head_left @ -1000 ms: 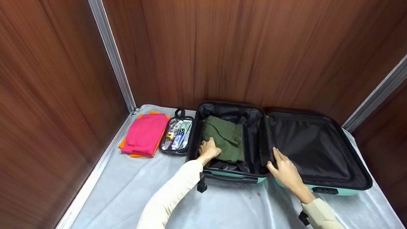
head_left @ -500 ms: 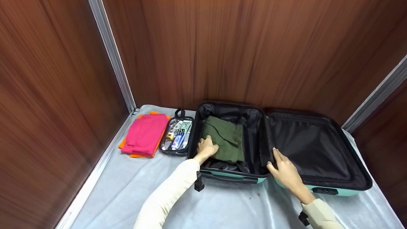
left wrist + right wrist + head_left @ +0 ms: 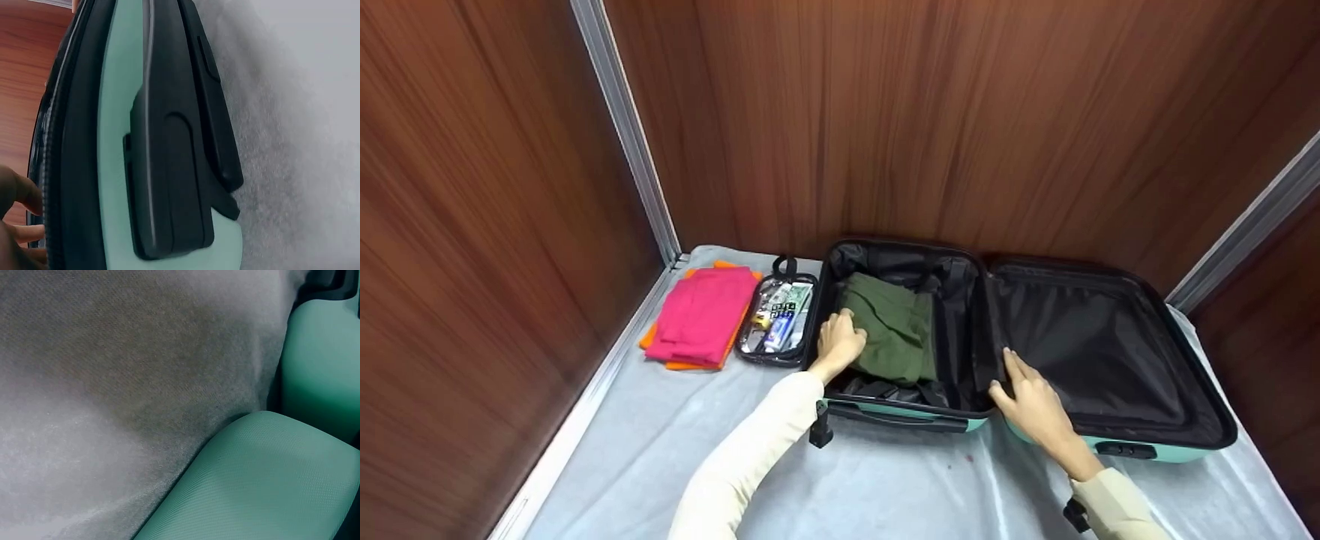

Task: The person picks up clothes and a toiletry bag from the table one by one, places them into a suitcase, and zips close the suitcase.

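A teal suitcase lies spread with its black lining showing; its left half [image 3: 952,360] holds a folded dark green garment [image 3: 889,330]. My left hand [image 3: 841,343] is at that half's left side, beside the garment, its fingers loosely bent. In the left wrist view, its fingers [image 3: 21,194] appear next to the black zipped rim [image 3: 53,140]; whether they touch cloth is hidden. My right hand [image 3: 1035,401] rests on the inner edge between the two halves, fingers extended and thumb apart. The right wrist view shows teal shell [image 3: 264,478] but no hand.
Left of the suitcase stands a clear toiletry pouch [image 3: 778,319] with tubes inside. Beyond it lie a folded pink garment [image 3: 701,315] and an orange one [image 3: 690,367] beneath. The suitcase lid [image 3: 1110,345] lies flat at right; wooden panels [image 3: 915,127] rise behind.
My left hand has drawn back leftward from the green garment toward the suitcase's left rim. The right hand stays where it was, and the garment looks unmoved.
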{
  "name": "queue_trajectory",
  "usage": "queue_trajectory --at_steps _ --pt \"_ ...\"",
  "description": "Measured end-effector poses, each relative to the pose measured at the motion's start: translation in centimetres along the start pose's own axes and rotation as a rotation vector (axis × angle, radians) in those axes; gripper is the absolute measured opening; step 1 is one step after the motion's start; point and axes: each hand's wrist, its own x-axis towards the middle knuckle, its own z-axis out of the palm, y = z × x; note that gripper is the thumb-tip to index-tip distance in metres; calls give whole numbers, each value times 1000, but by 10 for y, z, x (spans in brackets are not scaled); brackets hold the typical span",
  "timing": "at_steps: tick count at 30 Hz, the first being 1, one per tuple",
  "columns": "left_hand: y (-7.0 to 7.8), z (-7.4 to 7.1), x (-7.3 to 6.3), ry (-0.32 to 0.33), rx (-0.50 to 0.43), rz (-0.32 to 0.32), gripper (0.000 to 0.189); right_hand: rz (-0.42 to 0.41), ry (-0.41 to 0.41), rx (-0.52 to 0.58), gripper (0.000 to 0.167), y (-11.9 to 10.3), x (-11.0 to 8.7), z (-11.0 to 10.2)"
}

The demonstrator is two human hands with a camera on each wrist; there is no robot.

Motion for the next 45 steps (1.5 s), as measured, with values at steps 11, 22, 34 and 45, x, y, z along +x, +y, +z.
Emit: queue_trajectory --at_steps 11,22,34,45 --pt "-9 -9 6 131 -77 148 26 5 -4 -4 62 0 1 -1" --pt "-18 -16 9 208 -143 185 21 6 -6 12 61 -1 0 -1" --pt "-23 -21 12 289 -222 211 16 9 1 3 61 -1 1 -1" --pt "-28 -29 16 292 -248 209 14 9 -7 0 61 -2 1 -1"
